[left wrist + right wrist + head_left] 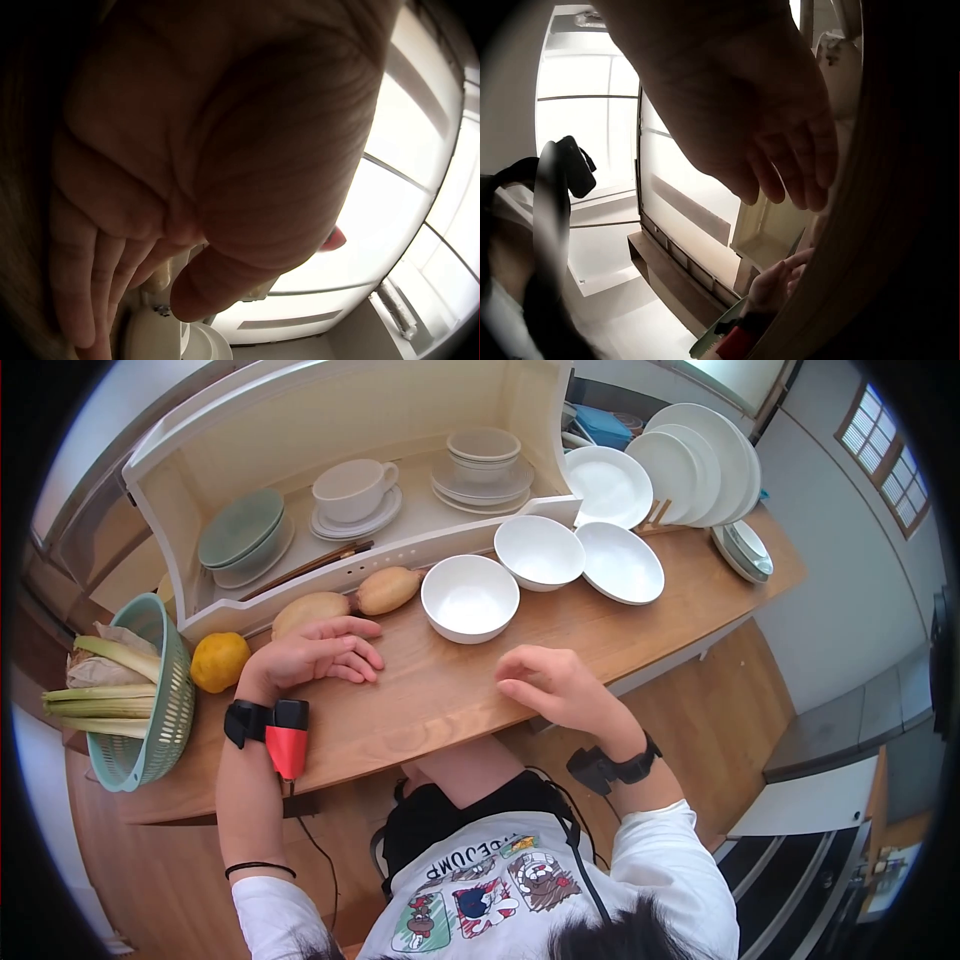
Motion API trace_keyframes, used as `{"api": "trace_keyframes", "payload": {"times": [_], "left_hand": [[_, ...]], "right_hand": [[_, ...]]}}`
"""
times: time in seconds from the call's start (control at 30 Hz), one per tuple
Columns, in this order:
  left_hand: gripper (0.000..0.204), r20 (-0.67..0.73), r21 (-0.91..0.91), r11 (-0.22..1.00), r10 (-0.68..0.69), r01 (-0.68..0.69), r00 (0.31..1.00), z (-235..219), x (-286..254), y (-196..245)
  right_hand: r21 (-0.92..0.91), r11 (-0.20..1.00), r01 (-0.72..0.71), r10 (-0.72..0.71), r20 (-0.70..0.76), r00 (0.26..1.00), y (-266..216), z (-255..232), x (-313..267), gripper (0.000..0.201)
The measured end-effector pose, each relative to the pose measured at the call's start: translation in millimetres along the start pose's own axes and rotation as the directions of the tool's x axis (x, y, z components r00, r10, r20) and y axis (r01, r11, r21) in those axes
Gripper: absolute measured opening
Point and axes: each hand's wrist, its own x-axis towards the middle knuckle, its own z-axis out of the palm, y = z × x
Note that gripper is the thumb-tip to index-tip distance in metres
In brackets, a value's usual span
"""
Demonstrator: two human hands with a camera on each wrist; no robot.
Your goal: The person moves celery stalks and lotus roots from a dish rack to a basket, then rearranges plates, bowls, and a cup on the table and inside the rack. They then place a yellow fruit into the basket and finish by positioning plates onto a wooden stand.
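My left hand (315,653) rests at the table's left part, fingers loosely bent and holding nothing. Just behind it lie two lotus root pieces (388,591), and a yellow round fruit (220,662) sits beside its wrist. Toward the middle, my right hand (555,685) lies near the front edge, its fingers relaxed and nothing in them. Nearest to that hand stands a white bowl (470,600). A second white bowl (540,550) and a shallow white dish (621,563) follow to the right. In the left wrist view, the left palm (135,150) and loose fingers fill much of the picture.
A cream cabinet (220,455) on the wooden table (420,705) holds green bowls, a large white cup and stacked dishes. Chopsticks (305,570) lie inside its front. A green basket (178,710) of long stalks stands at left; white plates (735,465) stand upright at right.
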Motion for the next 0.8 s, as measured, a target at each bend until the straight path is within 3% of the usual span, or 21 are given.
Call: {"api": "trace_keyframes", "payload": {"times": [0.23,0.63,0.7,0.77,0.8], "left_hand": [[0.035,0.003,-0.008,1.0,0.002,-0.002,1.0,0.2,0.2,0.0],[0.033,-0.02,-0.012,1.0,-0.021,0.021,1.0,1.1,1.0,0.0],[0.033,-0.02,0.001,1.0,-0.008,0.008,1.0,1.0,0.6,-0.1],[0.034,-0.018,-0.003,1.0,-0.013,0.013,1.0,0.6,0.4,0.3],[0.034,-0.016,-0.009,1.0,-0.018,0.018,1.0,0.5,0.6,0.1]], "right_hand": [[0.089,0.994,-0.064,0.064,0.003,0.998,8.5,16.8,20.1,0.015],[0.018,0.999,0.051,-0.051,-0.027,0.998,14.7,27.2,30.8,0.017],[-0.084,0.98,0.18,-0.194,-0.195,0.961,19.1,19.2,26.9,0.011],[-0.068,0.995,-0.079,0.037,-0.473,0.88,18.4,-1.2,18.4,0.011],[-0.043,0.993,-0.109,0.057,-0.636,0.77,20.6,-13.9,15.4,0.013]]}}
